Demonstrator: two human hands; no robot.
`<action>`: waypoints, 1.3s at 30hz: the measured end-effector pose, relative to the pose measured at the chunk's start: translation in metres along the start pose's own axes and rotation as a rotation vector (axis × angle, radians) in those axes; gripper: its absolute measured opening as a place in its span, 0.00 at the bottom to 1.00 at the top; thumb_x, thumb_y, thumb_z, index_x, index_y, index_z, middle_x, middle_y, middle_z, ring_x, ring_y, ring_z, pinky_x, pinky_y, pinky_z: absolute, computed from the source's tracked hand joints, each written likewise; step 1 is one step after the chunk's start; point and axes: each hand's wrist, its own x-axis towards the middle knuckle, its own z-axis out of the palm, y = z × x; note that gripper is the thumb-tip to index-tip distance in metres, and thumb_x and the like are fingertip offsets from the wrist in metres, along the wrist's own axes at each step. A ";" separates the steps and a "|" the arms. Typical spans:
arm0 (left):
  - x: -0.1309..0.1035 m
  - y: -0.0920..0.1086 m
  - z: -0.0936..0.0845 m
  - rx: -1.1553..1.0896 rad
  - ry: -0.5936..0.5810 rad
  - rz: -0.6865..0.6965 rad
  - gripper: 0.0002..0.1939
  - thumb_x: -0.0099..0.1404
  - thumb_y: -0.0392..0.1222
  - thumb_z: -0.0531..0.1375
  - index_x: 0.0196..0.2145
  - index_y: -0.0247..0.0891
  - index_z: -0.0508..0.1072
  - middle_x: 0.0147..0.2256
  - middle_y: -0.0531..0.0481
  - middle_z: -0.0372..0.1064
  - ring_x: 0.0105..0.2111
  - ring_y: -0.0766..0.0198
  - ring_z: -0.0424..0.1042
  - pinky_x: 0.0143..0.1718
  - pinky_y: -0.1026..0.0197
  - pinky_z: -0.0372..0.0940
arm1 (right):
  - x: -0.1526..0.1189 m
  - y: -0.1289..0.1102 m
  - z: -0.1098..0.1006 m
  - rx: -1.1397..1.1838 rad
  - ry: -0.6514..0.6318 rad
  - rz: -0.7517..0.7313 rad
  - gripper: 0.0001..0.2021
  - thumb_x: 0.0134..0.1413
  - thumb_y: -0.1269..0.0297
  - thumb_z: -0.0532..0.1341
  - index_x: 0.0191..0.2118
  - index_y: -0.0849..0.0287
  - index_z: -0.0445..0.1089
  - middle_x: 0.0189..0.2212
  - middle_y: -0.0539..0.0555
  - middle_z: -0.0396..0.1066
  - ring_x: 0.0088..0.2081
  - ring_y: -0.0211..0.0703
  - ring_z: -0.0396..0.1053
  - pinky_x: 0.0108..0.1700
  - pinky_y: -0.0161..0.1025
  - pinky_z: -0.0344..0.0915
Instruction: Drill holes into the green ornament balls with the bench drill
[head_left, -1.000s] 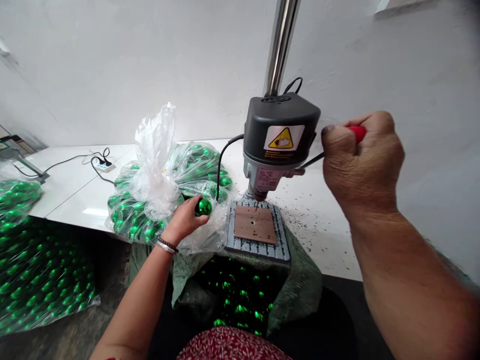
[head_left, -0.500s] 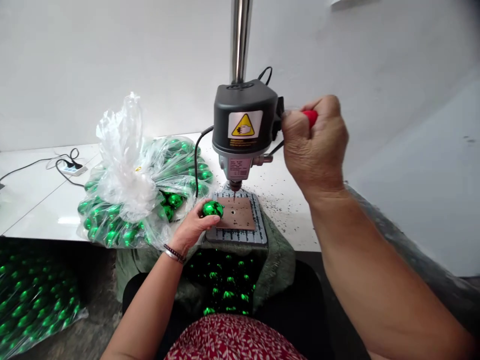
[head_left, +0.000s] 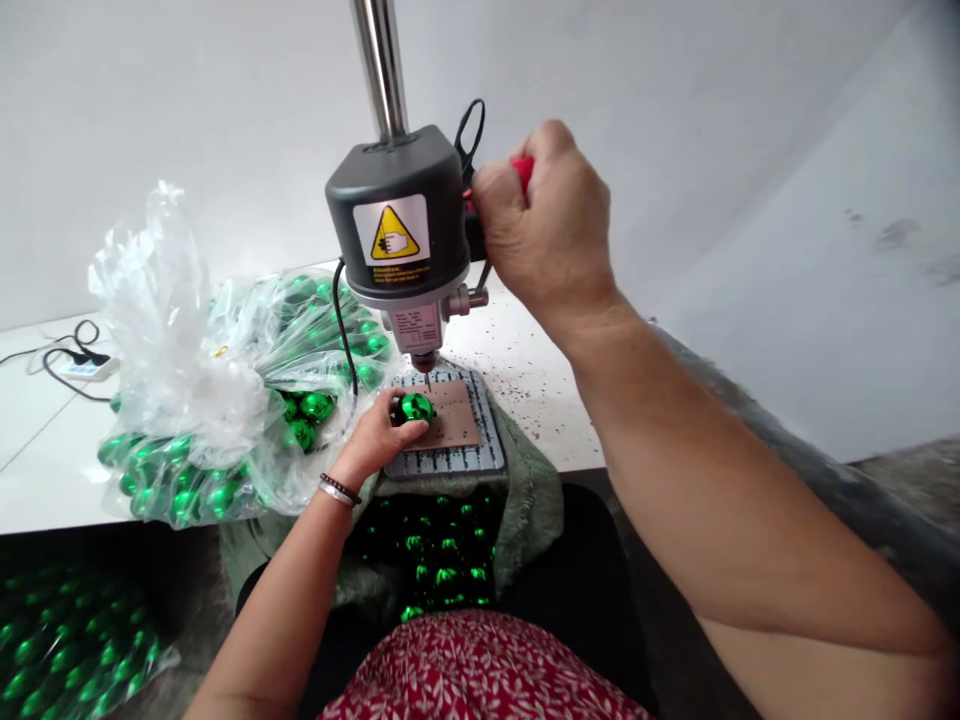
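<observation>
A shiny green ball [head_left: 416,407] is held in my left hand [head_left: 379,432], between thumb and fingers, over the brown board [head_left: 459,412] on the ridged metal base. The drill bit [head_left: 428,381] points down just above and behind the ball; whether they touch is too small to tell. My right hand [head_left: 551,220] is wrapped round the red-tipped handle [head_left: 523,172] at the right side of the black drill press [head_left: 401,215]. A warning label marks the front of its housing.
Clear plastic bags of green balls [head_left: 184,465] lie on the white table [head_left: 45,490] to the left. A power strip [head_left: 90,368] sits at the far left. More balls [head_left: 446,545] lie below the table edge, by green cloth [head_left: 529,490]. Dark flakes are scattered right of the base.
The view has shifted, so the drill press now appears further left. My left hand has brought the ball further over the board, nearer the bit. My right hand still grips the handle.
</observation>
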 end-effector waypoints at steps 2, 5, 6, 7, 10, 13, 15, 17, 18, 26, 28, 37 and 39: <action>0.000 0.003 -0.001 0.032 -0.009 0.018 0.24 0.55 0.45 0.63 0.48 0.37 0.67 0.41 0.47 0.72 0.40 0.59 0.71 0.44 0.56 0.64 | 0.008 -0.001 0.001 -0.008 -0.019 0.011 0.12 0.59 0.62 0.50 0.28 0.57 0.47 0.25 0.47 0.51 0.27 0.32 0.44 0.41 0.39 0.57; 0.002 0.005 -0.002 0.075 -0.030 0.030 0.25 0.54 0.45 0.64 0.49 0.38 0.67 0.41 0.48 0.73 0.38 0.59 0.71 0.42 0.57 0.64 | 0.012 -0.002 0.002 -0.012 -0.039 0.020 0.11 0.59 0.62 0.50 0.28 0.57 0.46 0.25 0.47 0.52 0.27 0.33 0.45 0.44 0.41 0.58; 0.003 0.005 -0.003 0.089 -0.035 0.034 0.25 0.53 0.45 0.64 0.49 0.39 0.67 0.41 0.48 0.73 0.38 0.59 0.71 0.42 0.57 0.64 | 0.012 -0.002 0.001 -0.011 -0.044 0.021 0.11 0.59 0.61 0.49 0.28 0.57 0.46 0.26 0.47 0.53 0.27 0.33 0.45 0.44 0.41 0.58; 0.004 0.005 -0.003 0.101 -0.038 0.039 0.26 0.53 0.46 0.64 0.50 0.39 0.67 0.40 0.49 0.73 0.38 0.60 0.71 0.41 0.57 0.64 | 0.011 -0.002 0.001 -0.011 -0.047 0.022 0.11 0.60 0.61 0.49 0.29 0.57 0.46 0.26 0.47 0.53 0.27 0.33 0.46 0.45 0.41 0.58; 0.007 0.008 -0.003 0.127 -0.051 0.044 0.28 0.51 0.47 0.65 0.50 0.40 0.68 0.40 0.49 0.73 0.37 0.60 0.71 0.40 0.58 0.64 | 0.009 -0.001 0.000 -0.014 -0.051 0.026 0.11 0.60 0.60 0.49 0.29 0.57 0.46 0.27 0.47 0.53 0.28 0.34 0.46 0.46 0.40 0.59; 0.009 0.013 -0.004 0.165 -0.070 0.014 0.30 0.51 0.48 0.64 0.52 0.40 0.68 0.40 0.48 0.73 0.36 0.60 0.71 0.39 0.59 0.64 | 0.008 -0.001 0.000 -0.020 -0.056 0.026 0.09 0.60 0.59 0.48 0.31 0.57 0.49 0.27 0.47 0.52 0.28 0.34 0.48 0.46 0.39 0.59; 0.010 0.017 -0.004 0.206 -0.071 -0.005 0.31 0.51 0.48 0.64 0.54 0.40 0.67 0.38 0.49 0.73 0.35 0.60 0.71 0.38 0.59 0.63 | 0.009 0.000 0.002 -0.037 -0.054 0.020 0.08 0.61 0.59 0.47 0.33 0.57 0.52 0.27 0.47 0.51 0.29 0.34 0.51 0.46 0.39 0.60; 0.011 0.020 -0.005 0.243 -0.063 -0.001 0.31 0.51 0.47 0.65 0.54 0.40 0.68 0.38 0.49 0.73 0.35 0.60 0.71 0.38 0.59 0.63 | 0.010 0.002 0.003 -0.054 -0.045 0.011 0.09 0.61 0.58 0.46 0.35 0.58 0.54 0.27 0.48 0.51 0.31 0.34 0.54 0.46 0.39 0.60; 0.012 0.021 -0.005 0.256 -0.056 0.011 0.31 0.51 0.46 0.65 0.53 0.40 0.68 0.38 0.49 0.74 0.35 0.60 0.71 0.38 0.59 0.63 | 0.010 0.003 0.004 -0.053 -0.038 0.005 0.09 0.61 0.58 0.46 0.35 0.58 0.54 0.27 0.48 0.51 0.31 0.34 0.55 0.46 0.39 0.60; 0.019 0.024 -0.006 0.253 -0.098 0.111 0.27 0.49 0.43 0.67 0.48 0.40 0.73 0.43 0.45 0.74 0.43 0.54 0.70 0.49 0.54 0.63 | 0.010 0.004 0.007 0.035 0.014 -0.017 0.09 0.59 0.60 0.48 0.31 0.58 0.50 0.25 0.46 0.48 0.30 0.33 0.55 0.48 0.41 0.60; 0.019 0.021 -0.004 0.185 -0.109 0.092 0.30 0.52 0.45 0.66 0.53 0.39 0.70 0.48 0.44 0.72 0.47 0.54 0.70 0.52 0.53 0.61 | 0.010 0.004 0.007 0.026 0.015 -0.019 0.09 0.60 0.60 0.48 0.31 0.58 0.49 0.26 0.47 0.49 0.31 0.33 0.56 0.48 0.40 0.60; 0.027 -0.002 -0.001 -0.089 -0.081 -0.001 0.28 0.55 0.51 0.63 0.52 0.39 0.69 0.41 0.48 0.74 0.40 0.60 0.71 0.45 0.56 0.65 | 0.010 0.003 0.007 0.047 0.015 -0.016 0.10 0.60 0.61 0.49 0.30 0.58 0.48 0.25 0.46 0.49 0.30 0.33 0.55 0.48 0.40 0.61; 0.028 -0.004 -0.001 -0.102 -0.083 0.008 0.27 0.55 0.51 0.64 0.51 0.39 0.70 0.42 0.47 0.73 0.41 0.59 0.71 0.46 0.56 0.65 | 0.010 0.003 0.007 0.053 0.016 -0.018 0.10 0.59 0.61 0.48 0.30 0.57 0.47 0.25 0.46 0.48 0.29 0.32 0.53 0.47 0.39 0.60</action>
